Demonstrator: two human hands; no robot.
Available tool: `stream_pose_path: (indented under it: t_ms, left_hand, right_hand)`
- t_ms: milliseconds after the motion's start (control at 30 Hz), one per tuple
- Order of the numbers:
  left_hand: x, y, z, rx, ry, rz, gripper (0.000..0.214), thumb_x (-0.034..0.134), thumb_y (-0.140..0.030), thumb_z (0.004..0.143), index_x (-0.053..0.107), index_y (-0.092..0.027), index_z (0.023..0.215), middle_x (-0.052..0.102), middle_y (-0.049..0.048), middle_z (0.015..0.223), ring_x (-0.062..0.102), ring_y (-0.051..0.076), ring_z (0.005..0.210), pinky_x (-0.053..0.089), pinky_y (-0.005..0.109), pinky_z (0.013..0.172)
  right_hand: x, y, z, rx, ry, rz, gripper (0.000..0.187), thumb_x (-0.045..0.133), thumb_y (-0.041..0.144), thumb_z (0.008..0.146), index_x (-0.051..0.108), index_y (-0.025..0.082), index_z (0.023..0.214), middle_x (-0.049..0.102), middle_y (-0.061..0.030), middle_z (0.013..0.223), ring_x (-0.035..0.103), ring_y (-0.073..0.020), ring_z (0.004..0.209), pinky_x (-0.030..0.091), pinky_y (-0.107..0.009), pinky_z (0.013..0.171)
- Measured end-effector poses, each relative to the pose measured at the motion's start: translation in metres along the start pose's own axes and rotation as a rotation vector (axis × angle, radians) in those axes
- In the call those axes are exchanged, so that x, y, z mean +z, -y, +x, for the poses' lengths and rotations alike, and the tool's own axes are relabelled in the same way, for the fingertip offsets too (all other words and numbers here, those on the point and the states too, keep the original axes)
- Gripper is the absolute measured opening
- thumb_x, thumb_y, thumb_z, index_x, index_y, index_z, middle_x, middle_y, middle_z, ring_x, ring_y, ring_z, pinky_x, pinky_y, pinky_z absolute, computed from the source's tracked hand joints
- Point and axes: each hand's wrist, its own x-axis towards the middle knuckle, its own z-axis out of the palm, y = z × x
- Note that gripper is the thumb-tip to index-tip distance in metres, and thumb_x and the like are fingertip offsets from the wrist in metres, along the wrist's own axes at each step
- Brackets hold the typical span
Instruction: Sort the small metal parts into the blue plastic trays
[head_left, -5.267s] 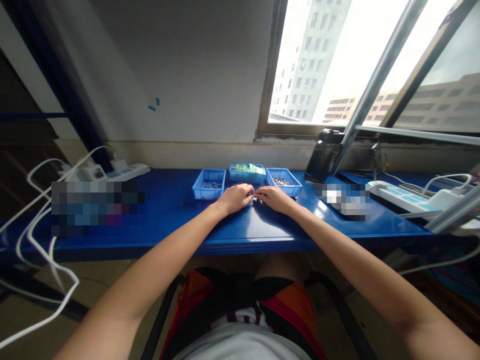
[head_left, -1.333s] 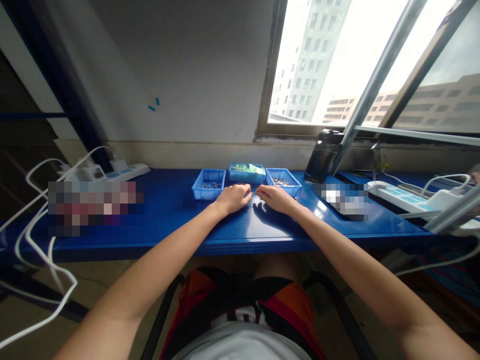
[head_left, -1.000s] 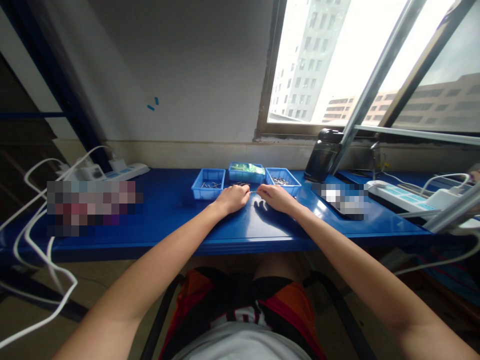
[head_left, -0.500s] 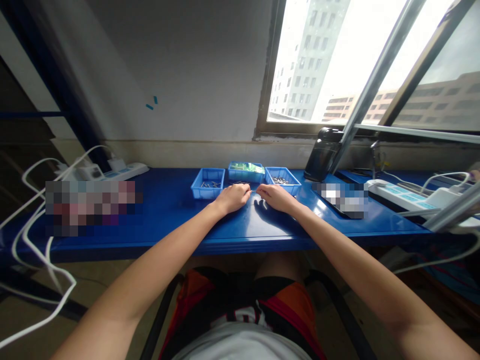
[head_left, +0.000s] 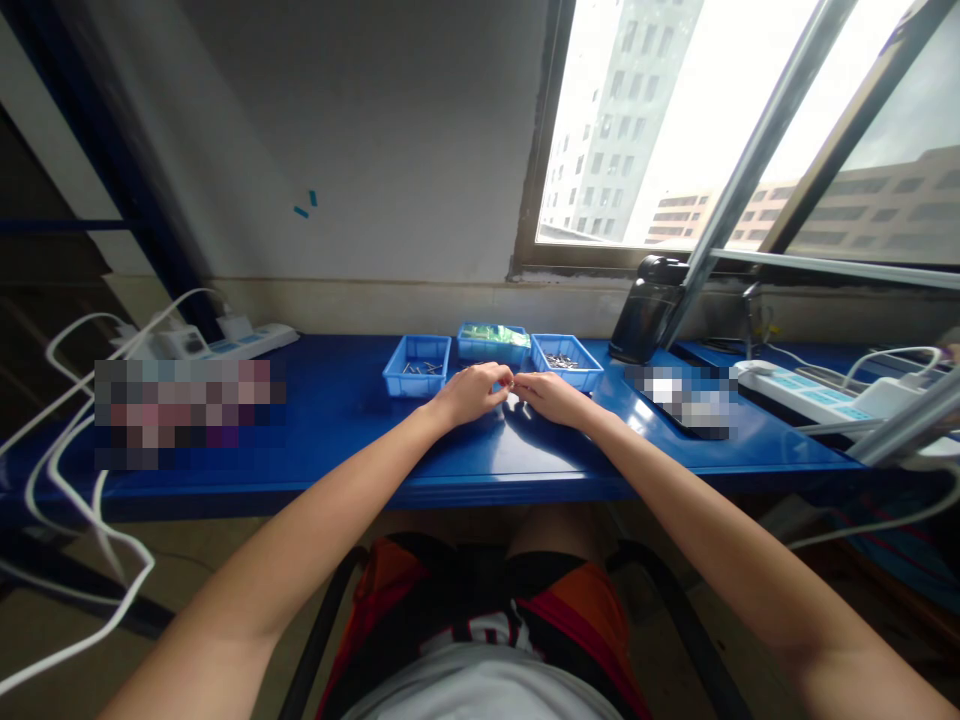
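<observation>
Over the blue table point(head_left: 330, 440), my left hand point(head_left: 472, 392) and my right hand point(head_left: 553, 397) meet fingertip to fingertip. Both are closed in a pinch around something small, too tiny and hidden to name. Behind my left hand stands a blue bin point(head_left: 417, 380) with a few thin metal pieces inside. Another blue bin point(head_left: 574, 375), behind my right hand, holds a heap of small metal pieces point(head_left: 561, 361). Between and beyond these sits a third blue bin point(head_left: 491, 350) with a green and clear plastic packet point(head_left: 495, 335) in it.
A black bottle point(head_left: 646, 308) stands at the back right, near a blurred-out flat item point(head_left: 686, 402). Power strips lie at right point(head_left: 814, 388) and left point(head_left: 259, 341), with white cables point(head_left: 56, 480) hanging over the left edge. A metal post point(head_left: 757, 160) slants up at right.
My left hand has shifted slightly right, and its fingers now touch those of my right hand. The thin piece that showed between them is now mostly covered.
</observation>
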Motion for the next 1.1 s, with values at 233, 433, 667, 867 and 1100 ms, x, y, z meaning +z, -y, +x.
stream_pose_path:
  t_ms: [233,433,667,867,1100]
  left_hand:
    - [-0.005,-0.006,-0.003,-0.066,0.03,0.079,0.017,0.049,-0.03,0.077,0.055,-0.021,0.09,0.064,0.0015,0.077,0.061,0.019,0.074,0.045,0.025,0.064]
    - [-0.003,-0.003,-0.003,-0.143,0.089,0.169,0.019,0.044,-0.034,0.083,0.056,-0.021,0.09,0.066,0.0044,0.084,0.063,0.021,0.079,0.044,0.026,0.067]
    - [0.001,0.005,-0.001,-0.121,0.101,0.163,0.024,0.041,-0.038,0.086,0.059,-0.023,0.089,0.066,0.0043,0.085,0.063,0.021,0.081,0.045,0.026,0.068]
    - [0.004,0.01,-0.001,-0.163,0.097,0.158,0.027,0.039,-0.039,0.087,0.059,-0.021,0.087,0.066,0.0063,0.08,0.063,0.022,0.078,0.045,0.027,0.066]
    - [0.005,0.01,0.0,-0.178,0.094,0.15,0.022,0.039,-0.03,0.087,0.058,-0.021,0.093,0.067,0.0061,0.084,0.063,0.021,0.08,0.046,0.028,0.068]
  right_hand:
    - [-0.001,0.0,-0.001,0.076,0.004,-0.025,0.023,0.044,0.027,0.085,0.061,0.018,0.097,0.064,-0.0029,0.072,0.054,-0.0121,0.062,0.036,-0.021,0.058]
    - [-0.002,0.001,-0.001,0.114,-0.026,-0.015,0.024,0.048,0.031,0.083,0.06,0.02,0.101,0.065,-0.0018,0.072,0.055,-0.0118,0.062,0.037,-0.021,0.059]
    - [-0.003,0.002,-0.002,0.077,-0.038,-0.011,0.023,0.044,0.032,0.086,0.063,0.018,0.088,0.063,-0.0017,0.067,0.051,-0.0102,0.056,0.035,-0.02,0.056]
    - [-0.004,-0.002,-0.001,0.14,-0.043,-0.06,0.022,0.044,0.029,0.086,0.063,0.018,0.086,0.062,-0.0018,0.065,0.052,-0.0116,0.059,0.034,-0.02,0.057]
    - [-0.003,-0.006,-0.002,0.204,-0.013,-0.063,0.018,0.047,0.028,0.084,0.063,0.02,0.087,0.065,-0.0016,0.071,0.056,-0.0124,0.063,0.036,-0.021,0.059]
